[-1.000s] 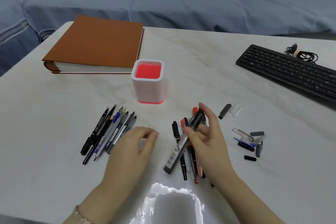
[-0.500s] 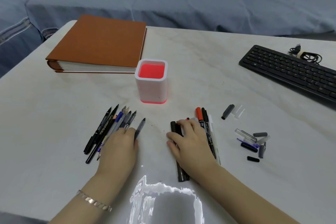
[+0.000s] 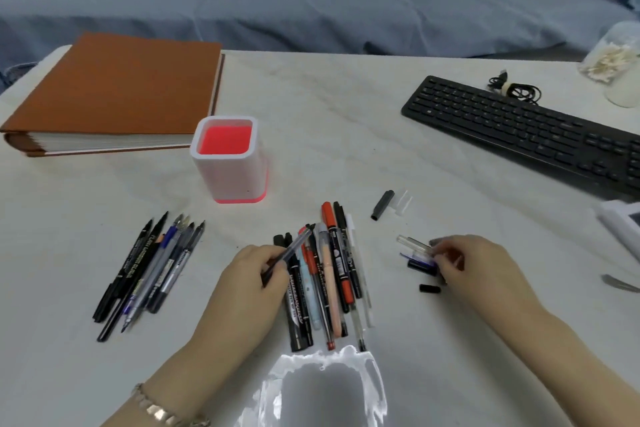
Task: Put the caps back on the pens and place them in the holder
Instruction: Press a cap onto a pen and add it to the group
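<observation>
gripping a grey pen (image 3: 292,248) in the left hand (image 3: 247,288), tip over the middle heap of pens (image 3: 329,274). curling right hand (image 3: 476,274) fingers at the loose caps (image 3: 417,253); too blurred to tell whether pinching one. beyond, white holder (image 3: 228,178) upright, apart from both.

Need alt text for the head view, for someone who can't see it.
The left hand holds a grey pen over a pile of pens, while the right hand is among loose caps. The white-and-red holder stands behind them on the table, no pens in it.
</observation>
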### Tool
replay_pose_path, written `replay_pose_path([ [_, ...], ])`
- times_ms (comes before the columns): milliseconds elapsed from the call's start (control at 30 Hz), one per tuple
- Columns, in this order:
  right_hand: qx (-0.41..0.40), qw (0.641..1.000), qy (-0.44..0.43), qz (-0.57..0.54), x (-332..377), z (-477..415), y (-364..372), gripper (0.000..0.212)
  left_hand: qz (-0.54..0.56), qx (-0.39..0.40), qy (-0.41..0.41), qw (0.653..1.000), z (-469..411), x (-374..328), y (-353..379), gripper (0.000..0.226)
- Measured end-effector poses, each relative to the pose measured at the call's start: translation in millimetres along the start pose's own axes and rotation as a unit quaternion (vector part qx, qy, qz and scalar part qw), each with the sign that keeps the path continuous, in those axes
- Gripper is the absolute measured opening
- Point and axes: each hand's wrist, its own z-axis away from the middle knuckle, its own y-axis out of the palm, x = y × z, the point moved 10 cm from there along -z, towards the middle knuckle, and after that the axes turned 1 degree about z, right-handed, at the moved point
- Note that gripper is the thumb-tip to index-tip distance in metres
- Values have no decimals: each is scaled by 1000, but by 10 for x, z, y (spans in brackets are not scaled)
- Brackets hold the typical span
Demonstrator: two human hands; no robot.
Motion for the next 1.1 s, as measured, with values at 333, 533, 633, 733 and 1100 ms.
replay_pose_path([
  [333, 8, 1000, 13, -12, -117, -136, 143, 25, 25, 28, -3, 999, -3, -140, 164, 33],
  [533, 16, 1000, -2, 21, 23, -242, 166, 23, 35, 34, -17, 999, -4, -110, 176, 32],
  [633, 22, 999, -11, 22, 80, -327, 145, 19, 38, 37, -19, 998, 11, -135, 178, 33],
  [733, 1, 999, -32, 29, 179, -492, 81, 22, 39, 37, -20, 998, 30, -163, 172, 34],
  [1100, -12, 1000, -10, 5, 248, -780, 170, 41, 73, 23, -37, 996, 58, -112, 74, 28],
])
